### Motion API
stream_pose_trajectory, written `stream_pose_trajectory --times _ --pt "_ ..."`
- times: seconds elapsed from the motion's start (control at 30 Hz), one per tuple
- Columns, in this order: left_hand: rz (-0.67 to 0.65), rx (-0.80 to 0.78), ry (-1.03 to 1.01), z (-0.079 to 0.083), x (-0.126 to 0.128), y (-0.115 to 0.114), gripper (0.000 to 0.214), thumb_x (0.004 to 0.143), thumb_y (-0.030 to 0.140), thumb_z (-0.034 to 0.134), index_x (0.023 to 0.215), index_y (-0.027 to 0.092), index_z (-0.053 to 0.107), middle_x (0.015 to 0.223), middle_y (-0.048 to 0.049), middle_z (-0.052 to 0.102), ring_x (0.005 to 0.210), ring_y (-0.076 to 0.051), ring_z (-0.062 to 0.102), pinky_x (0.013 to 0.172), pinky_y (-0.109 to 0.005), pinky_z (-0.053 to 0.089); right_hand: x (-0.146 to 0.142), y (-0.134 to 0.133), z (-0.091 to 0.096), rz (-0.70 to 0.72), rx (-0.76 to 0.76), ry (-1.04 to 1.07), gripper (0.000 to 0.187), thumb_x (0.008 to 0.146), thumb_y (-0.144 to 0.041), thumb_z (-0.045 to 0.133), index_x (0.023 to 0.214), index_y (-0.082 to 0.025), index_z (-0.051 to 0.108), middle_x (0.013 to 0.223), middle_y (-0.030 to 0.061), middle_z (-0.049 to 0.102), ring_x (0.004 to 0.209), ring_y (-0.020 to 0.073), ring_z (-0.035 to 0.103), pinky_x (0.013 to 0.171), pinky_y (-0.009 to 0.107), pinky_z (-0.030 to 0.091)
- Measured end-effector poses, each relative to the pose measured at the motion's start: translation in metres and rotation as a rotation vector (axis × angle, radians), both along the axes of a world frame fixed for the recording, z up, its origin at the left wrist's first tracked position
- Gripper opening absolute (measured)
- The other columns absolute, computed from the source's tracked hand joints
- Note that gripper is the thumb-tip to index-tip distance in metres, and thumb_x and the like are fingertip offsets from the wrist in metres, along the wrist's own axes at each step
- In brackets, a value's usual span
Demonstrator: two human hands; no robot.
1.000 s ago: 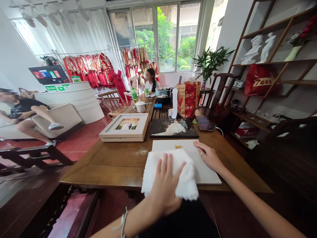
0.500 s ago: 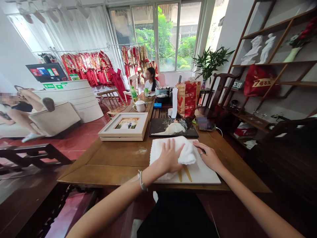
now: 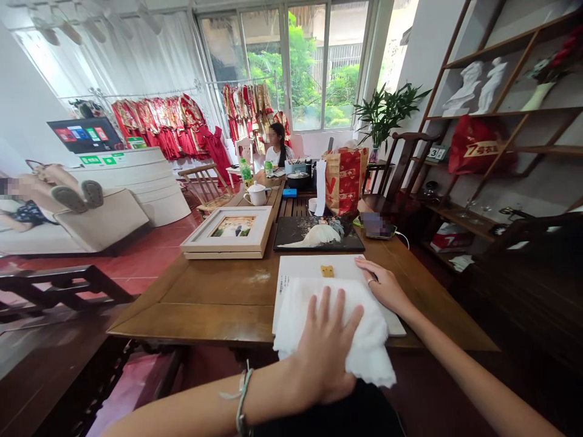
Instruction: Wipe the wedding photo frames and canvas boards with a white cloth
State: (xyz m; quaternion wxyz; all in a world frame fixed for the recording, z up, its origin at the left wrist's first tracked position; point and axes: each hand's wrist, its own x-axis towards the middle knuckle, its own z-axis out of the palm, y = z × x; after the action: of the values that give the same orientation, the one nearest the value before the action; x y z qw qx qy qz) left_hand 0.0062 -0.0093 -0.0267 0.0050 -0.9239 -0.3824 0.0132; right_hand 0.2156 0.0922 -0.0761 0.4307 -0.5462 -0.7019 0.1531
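A white cloth (image 3: 296, 309) lies spread over the near part of a white board (image 3: 300, 265), its lower edge hanging past the table's front edge. Flat on the cloth presses my left hand (image 3: 325, 343), fingers spread, a bracelet on its wrist. My right hand (image 3: 384, 284) rests on the board's right edge, fingers stretched out along it, with a ring on one finger. A small yellowish metal hanger plate (image 3: 327, 271) shows near the board's top. The cloth covers the board's lower middle.
Beyond the board are a dark panel picture (image 3: 314, 235), a framed photo (image 3: 230, 229), a paper bag (image 3: 345, 182), a phone (image 3: 378, 226) with a cable, and a white teapot (image 3: 256, 194). A person (image 3: 276, 149) sits at the far end; another reclines on a sofa (image 3: 109, 221) at left.
My left hand has moved toward me with the cloth, from the board's upper part to its near edge. The hanger plate now shows. My right hand stays at the right edge.
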Motion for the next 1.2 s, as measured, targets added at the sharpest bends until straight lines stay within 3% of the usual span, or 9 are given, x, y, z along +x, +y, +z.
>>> stream_pose_trajectory --times 0.1,0.3,0.4,0.53,0.73,0.83,0.93,1.03,1.2 --pt "0.029 -0.014 -0.008 0.007 0.002 0.019 0.094 0.069 0.049 0.057 0.143 0.020 0.006 0.148 -0.0171 0.009 0.132 -0.042 0.004 0.102 -0.058 0.014 0.001 0.000 0.000 0.003 -0.001 0.007 0.036 0.077 -0.016 0.043 0.103 -0.018 0.067 0.119 0.0090 0.062 0.116 0.0229 0.053 0.102 0.043 0.037" --pt "0.087 0.050 -0.049 0.021 0.016 0.097 0.061 0.080 0.041 0.044 0.135 0.019 0.031 0.135 -0.0155 0.035 0.123 -0.037 0.030 0.097 -0.054 0.026 0.000 0.000 0.002 0.036 -0.003 0.012 0.040 0.073 -0.013 0.042 0.104 -0.022 0.067 0.119 0.0053 0.063 0.117 0.0223 0.052 0.101 0.041 0.038" --pt "0.109 0.072 -0.059 0.021 0.023 0.120 0.050 0.084 0.038 0.038 0.130 0.017 0.038 0.128 -0.0149 0.042 0.117 -0.033 0.036 0.094 -0.052 0.030 -0.002 -0.001 0.004 0.007 -0.017 0.006 0.040 0.074 -0.013 0.041 0.103 -0.020 0.067 0.119 0.0059 0.062 0.117 0.0223 0.052 0.101 0.039 0.038" --pt "0.097 0.075 -0.045 0.016 0.029 0.112 0.054 0.084 0.040 0.039 0.132 0.017 0.035 0.131 -0.0162 0.038 0.120 -0.035 0.032 0.095 -0.053 0.026 -0.001 -0.002 0.005 0.044 -0.007 0.021 0.042 0.073 -0.012 0.042 0.106 -0.021 0.066 0.120 0.0045 0.062 0.116 0.0233 0.053 0.099 0.040 0.039" --pt "-0.030 0.067 -0.017 0.014 0.024 0.036 0.079 0.074 0.049 0.051 0.140 0.015 0.021 0.142 -0.0206 0.024 0.129 -0.039 0.019 0.101 -0.056 0.016 0.006 0.003 -0.003 0.122 0.037 0.068 0.037 0.071 -0.019 0.050 0.105 -0.020 0.067 0.119 0.0080 0.062 0.115 0.0261 0.054 0.099 0.042 0.040" --pt "-0.059 0.039 -0.025 0.016 0.020 0.014 0.082 0.074 0.052 0.050 0.141 0.015 0.018 0.143 -0.0209 0.022 0.130 -0.040 0.017 0.101 -0.057 0.015 0.008 0.006 -0.006 0.087 0.017 0.089 0.034 0.075 -0.023 0.046 0.100 -0.020 0.068 0.116 0.0084 0.064 0.113 0.0245 0.055 0.099 0.042 0.040" --pt "-0.010 0.040 -0.041 0.019 0.023 0.025 0.077 0.075 0.050 0.048 0.140 0.016 0.021 0.141 -0.0186 0.026 0.128 -0.038 0.021 0.100 -0.054 0.019 0.007 0.005 -0.006 0.094 0.037 0.092 0.034 0.072 -0.025 0.050 0.101 -0.020 0.067 0.117 0.0092 0.063 0.113 0.0261 0.055 0.098 0.042 0.041" --pt "0.063 0.060 -0.061 0.023 0.032 0.055 0.074 0.078 0.047 0.046 0.140 0.016 0.021 0.135 -0.0163 0.036 0.122 -0.035 0.030 0.097 -0.051 0.026 0.006 0.000 -0.002 0.082 0.033 0.086 0.034 0.070 -0.026 0.050 0.101 -0.019 0.063 0.110 0.0102 0.067 0.104 0.0280 0.060 0.088 0.040 0.047" --pt "0.145 0.065 -0.088 0.023 0.047 0.101 0.064 0.084 0.045 0.035 0.139 0.014 0.022 0.125 -0.0146 0.046 0.111 -0.033 0.041 0.089 -0.050 0.034 0.002 -0.003 0.003 0.001 0.020 0.092 0.039 0.070 -0.018 0.044 0.109 -0.019 0.048 0.098 0.0085 0.070 0.085 0.0236 0.066 0.074 0.035 0.051"
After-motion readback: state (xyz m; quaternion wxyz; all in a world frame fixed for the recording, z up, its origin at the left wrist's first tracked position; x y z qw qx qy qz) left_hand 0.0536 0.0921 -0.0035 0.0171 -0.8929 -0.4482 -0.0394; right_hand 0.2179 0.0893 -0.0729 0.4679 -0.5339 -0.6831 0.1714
